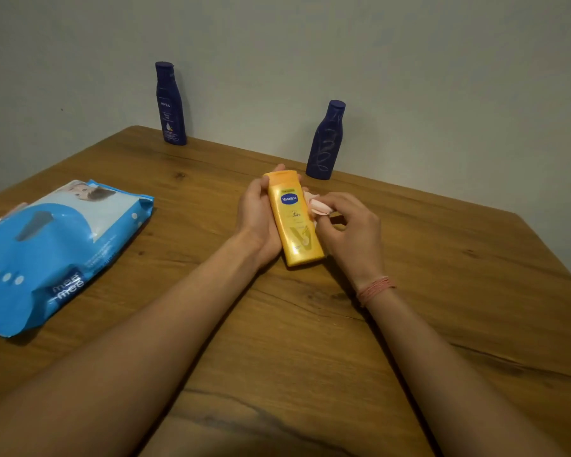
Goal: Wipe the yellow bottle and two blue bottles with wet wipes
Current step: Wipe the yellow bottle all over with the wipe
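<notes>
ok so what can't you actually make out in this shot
Head view only:
- Back of the yellow bottle: turned away, covered by the left hand.
- Most of the wipe: bunched under the right hand fingers.
- Wipes pack: cut off by the left edge.
- Small print on the blue bottles: too small.

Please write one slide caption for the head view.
Left hand holds yellow bottle; right hand wipes it with wet wipe.

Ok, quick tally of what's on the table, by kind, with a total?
Dark blue plastic bottles: 2 (left, right)
Yellow plastic lotion bottle: 1
Crumpled pale pink wet wipe: 1
Blue wet-wipe pack: 1
Total: 5
</notes>
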A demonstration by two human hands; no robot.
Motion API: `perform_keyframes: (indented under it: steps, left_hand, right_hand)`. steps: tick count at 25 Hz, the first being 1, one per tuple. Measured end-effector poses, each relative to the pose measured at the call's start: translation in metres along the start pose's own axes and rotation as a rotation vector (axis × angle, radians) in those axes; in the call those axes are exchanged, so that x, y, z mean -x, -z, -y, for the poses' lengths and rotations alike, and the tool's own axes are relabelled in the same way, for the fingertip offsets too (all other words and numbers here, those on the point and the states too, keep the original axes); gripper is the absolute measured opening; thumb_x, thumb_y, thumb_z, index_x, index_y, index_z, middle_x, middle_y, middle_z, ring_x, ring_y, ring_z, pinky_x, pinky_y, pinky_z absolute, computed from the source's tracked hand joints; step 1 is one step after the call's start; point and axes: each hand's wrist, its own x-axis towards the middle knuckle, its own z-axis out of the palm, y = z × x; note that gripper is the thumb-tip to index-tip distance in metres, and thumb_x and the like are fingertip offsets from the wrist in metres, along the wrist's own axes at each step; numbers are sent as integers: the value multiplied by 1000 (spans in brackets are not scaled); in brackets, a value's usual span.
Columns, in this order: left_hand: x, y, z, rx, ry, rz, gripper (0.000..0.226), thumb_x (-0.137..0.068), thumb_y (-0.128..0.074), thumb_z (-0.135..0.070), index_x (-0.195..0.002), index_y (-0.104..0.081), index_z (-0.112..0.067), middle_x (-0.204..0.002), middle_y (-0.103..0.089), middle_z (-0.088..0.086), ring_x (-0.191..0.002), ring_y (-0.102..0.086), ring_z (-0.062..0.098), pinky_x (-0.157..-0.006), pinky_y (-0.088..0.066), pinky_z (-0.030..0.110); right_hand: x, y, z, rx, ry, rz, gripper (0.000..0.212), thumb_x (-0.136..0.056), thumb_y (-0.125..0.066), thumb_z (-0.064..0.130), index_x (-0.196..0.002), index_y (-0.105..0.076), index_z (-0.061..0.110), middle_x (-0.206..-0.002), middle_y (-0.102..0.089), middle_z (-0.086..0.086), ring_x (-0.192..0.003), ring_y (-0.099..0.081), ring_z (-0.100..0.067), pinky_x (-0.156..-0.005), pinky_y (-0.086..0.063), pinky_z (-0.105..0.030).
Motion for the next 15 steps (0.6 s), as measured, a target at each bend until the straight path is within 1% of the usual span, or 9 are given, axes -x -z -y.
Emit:
perform_keyframes:
  steps: [1,3,5,7,8,9,10,13,15]
  left_hand:
    - [-2,0,1,-9,-6,-7,44,-101,-35,-36,-139,-51,-20,-111,-70,9,-93,-69,24,-75,-57,40]
    - [0,0,1,-39,-6,8,44,-102,-34,-37,-140,-51,-23,-115,-68,10,-96,-68,25,-75,-57,40]
    - [1,-1,0,-5,1,4,43,-101,-37,-37,-139,-54,-23,-117,-65,11,-98,-66,25,-72,-58,39]
    - [-1,1,-1,44,10,-24,41,-100,-41,-37,-135,-58,-23,-116,-65,11,-96,-65,24,-71,-59,36]
    - [-1,1,-3,63,3,-26,41,-99,-42,-36,-134,-59,-22,-116,-64,11,-94,-65,24,-72,-59,36]
    - [-1,1,-4,75,4,-28,41,-99,-42,-35,-134,-59,-21,-116,-64,12,-93,-66,25,-73,-59,36]
    - [-1,1,-4,73,7,-16,42,-100,-41,-35,-135,-58,-21,-117,-64,12,-93,-66,25,-72,-59,36]
    - [2,-1,-1,-22,39,44,43,-101,-37,-36,-139,-53,-22,-120,-64,13,-98,-67,26,-71,-59,39]
    - [4,-3,4,-100,69,84,43,-102,-35,-36,-140,-51,-23,-123,-64,14,-99,-67,25,-77,-57,40]
  right_hand:
    - [0,0,-1,5,-23,-6,22,-88,-65,7,-108,-71,15,-108,-68,4,-96,-56,3,-84,-47,-8]
    - [0,0,2,-14,6,-8,22,-89,-65,8,-110,-70,14,-111,-68,3,-99,-57,1,-85,-48,-9]
    - [2,-2,8,-33,133,70,24,-88,-66,8,-112,-70,12,-116,-67,-1,-108,-59,-5,-92,-49,-16]
    - [7,-4,14,-38,306,186,26,-86,-67,5,-112,-71,9,-118,-67,-5,-113,-59,-13,-98,-48,-23]
    - [9,-5,14,-33,367,219,26,-85,-68,4,-111,-71,8,-117,-67,-6,-113,-59,-14,-98,-48,-23]
    - [9,-5,13,-20,385,227,27,-85,-68,5,-111,-72,8,-117,-67,-6,-112,-60,-14,-98,-48,-23]
    - [7,-4,12,-4,355,212,27,-86,-68,6,-112,-71,9,-118,-67,-5,-112,-59,-13,-98,-49,-23]
    - [2,0,3,20,152,100,30,-89,-66,7,-119,-67,13,-124,-64,-2,-113,-55,-3,-98,-48,-20]
    - [0,0,3,39,102,30,33,-91,-64,8,-123,-65,15,-126,-63,-1,-114,-53,-1,-99,-45,-14]
